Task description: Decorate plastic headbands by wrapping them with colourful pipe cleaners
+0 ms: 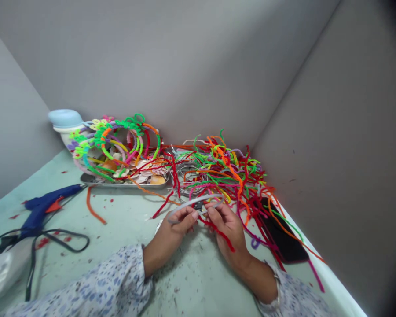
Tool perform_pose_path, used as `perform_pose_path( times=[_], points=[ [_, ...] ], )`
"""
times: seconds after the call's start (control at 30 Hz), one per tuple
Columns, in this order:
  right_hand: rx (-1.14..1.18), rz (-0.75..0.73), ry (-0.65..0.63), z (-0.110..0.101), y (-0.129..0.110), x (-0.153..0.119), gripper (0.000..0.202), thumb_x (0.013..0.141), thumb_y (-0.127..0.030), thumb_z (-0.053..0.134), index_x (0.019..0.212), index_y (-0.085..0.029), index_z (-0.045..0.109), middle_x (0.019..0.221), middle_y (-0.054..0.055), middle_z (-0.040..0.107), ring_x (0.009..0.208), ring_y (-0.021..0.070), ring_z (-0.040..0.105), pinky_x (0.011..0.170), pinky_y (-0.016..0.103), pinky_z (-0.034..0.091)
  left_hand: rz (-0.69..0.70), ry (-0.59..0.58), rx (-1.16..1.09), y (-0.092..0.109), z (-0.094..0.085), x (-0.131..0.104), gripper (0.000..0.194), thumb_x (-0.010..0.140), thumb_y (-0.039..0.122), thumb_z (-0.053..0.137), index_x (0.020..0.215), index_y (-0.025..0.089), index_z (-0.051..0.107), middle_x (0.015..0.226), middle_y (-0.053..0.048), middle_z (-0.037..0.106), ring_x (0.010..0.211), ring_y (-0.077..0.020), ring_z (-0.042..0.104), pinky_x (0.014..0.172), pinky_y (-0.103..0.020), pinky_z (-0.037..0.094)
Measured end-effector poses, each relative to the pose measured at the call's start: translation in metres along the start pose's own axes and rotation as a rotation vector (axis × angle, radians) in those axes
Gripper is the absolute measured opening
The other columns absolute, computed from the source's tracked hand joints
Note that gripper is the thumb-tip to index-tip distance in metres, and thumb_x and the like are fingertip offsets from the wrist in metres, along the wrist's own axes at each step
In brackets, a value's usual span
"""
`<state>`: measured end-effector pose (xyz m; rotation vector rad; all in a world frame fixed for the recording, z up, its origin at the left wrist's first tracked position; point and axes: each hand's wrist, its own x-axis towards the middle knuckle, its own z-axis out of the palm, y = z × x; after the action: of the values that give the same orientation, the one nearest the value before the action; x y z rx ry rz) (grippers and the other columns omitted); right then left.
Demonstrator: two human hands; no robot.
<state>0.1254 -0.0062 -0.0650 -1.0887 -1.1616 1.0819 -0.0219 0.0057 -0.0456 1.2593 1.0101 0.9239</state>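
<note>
Between my two hands, a little above the table, a thin grey headband (194,201) curves in an arc. My left hand (171,233) pinches it near its left end, thumb against fingers. My right hand (230,235) grips its other side with thumb and fingertips. A red pipe cleaner (221,232) runs from between the hands across the right fingers, its loose end hanging down; whether it is joined to the headband is hidden. Just beyond the hands lies a tangled heap of coloured pipe cleaners (231,167), with several bare grey headbands (188,176) at its left.
A metal tray (128,183) holds seashells (148,169), with headbands wrapped in bright pipe cleaners (119,136) on top. Behind stands a white bottle with a blue lid (65,118). A blue glue gun (42,209) with its cord lies left. A dark phone (285,237) lies right, beside the wall.
</note>
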Motion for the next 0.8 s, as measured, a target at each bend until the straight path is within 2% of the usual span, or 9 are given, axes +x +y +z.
perform_pose_path(
  times=[0.17,0.4,0.7,0.8],
  points=[
    [-0.013,0.005,-0.001,0.0008,0.0007,-0.001,0.021,0.085,-0.04,0.056,0.087,-0.021,0.061,0.066,-0.003,0.054,0.053,0.0114,0.048,0.047,0.022,0.039,-0.015,-0.003,0.009,-0.0023,-0.0015,-0.0007,0.025,0.083,0.037,0.053,0.067,0.018,0.053,0.06,0.003,0.045,0.057,-0.0124,0.04,0.055,-0.025,0.03],
    [-0.032,0.003,-0.02,-0.0006,0.0055,-0.0016,0.018,0.087,-0.038,0.054,0.091,-0.023,0.062,0.07,-0.001,0.058,0.055,0.0122,0.051,0.048,0.022,0.04,0.036,-0.026,-0.018,-0.0019,-0.0018,-0.0015,0.027,0.084,0.036,0.052,0.064,0.018,0.05,0.057,0.005,0.036,0.054,-0.0111,0.031,0.051,-0.025,0.022],
    [-0.068,-0.043,-0.006,0.0005,0.0052,-0.0019,0.019,0.088,-0.038,0.053,0.093,-0.022,0.062,0.078,-0.001,0.059,0.055,0.0105,0.05,0.05,0.021,0.041,-0.003,-0.036,-0.043,0.0004,-0.0006,-0.0033,0.029,0.083,0.039,0.052,0.063,0.018,0.049,0.056,0.005,0.036,0.053,-0.011,0.03,0.051,-0.026,0.021],
    [-0.027,-0.018,0.017,0.0024,0.0053,-0.0016,0.019,0.086,-0.038,0.054,0.09,-0.021,0.061,0.071,-0.001,0.057,0.053,0.0103,0.048,0.048,0.021,0.04,-0.008,-0.033,-0.048,-0.0006,0.0002,-0.0028,0.027,0.084,0.037,0.051,0.065,0.018,0.05,0.058,0.004,0.04,0.055,-0.0113,0.034,0.053,-0.025,0.025]
  ],
)
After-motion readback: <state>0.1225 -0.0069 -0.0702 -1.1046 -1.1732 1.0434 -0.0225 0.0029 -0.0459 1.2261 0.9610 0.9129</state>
